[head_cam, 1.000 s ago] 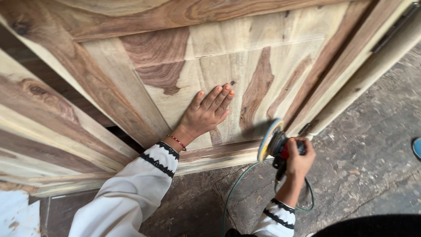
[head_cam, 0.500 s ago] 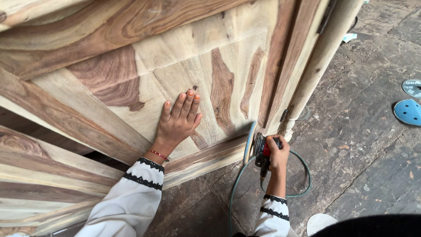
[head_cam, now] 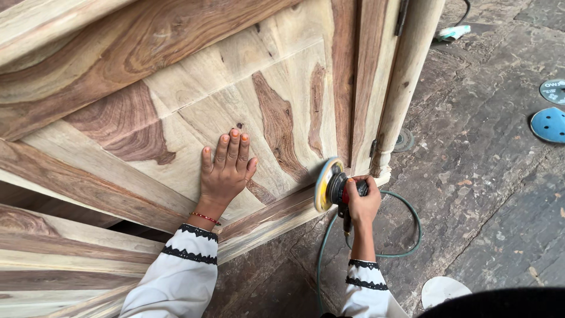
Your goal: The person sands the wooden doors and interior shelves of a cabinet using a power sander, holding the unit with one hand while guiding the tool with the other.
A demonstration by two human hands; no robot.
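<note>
While the left hand point(head_cam: 226, 171) lies flat on the door point(head_cam: 194, 112), fingers point(head_cam: 234, 148) close together and pressed against a pale panel, the right hand point(head_cam: 363, 203) wraps its fingers tight round the body of the sander point(head_cam: 331, 187). That tool sits at the door's lower right corner, just beside the bottom rail, its yellow disc point(head_cam: 321, 184) facing left toward the wood and seen nearly edge-on. Its long axis runs roughly level, from the disc on the left back to the grip on the right, and a green cord point(head_cam: 406, 235) loops from it across the stone floor point(head_cam: 488, 194). As for progress, the panels look smooth and bare, with no finish on them; whether the corner by the disc is already sanded cannot be told. The disc seems close to the rail, though contact is unclear. Spare blue discs point(head_cam: 548, 123) lie well apart on the floor.
</note>
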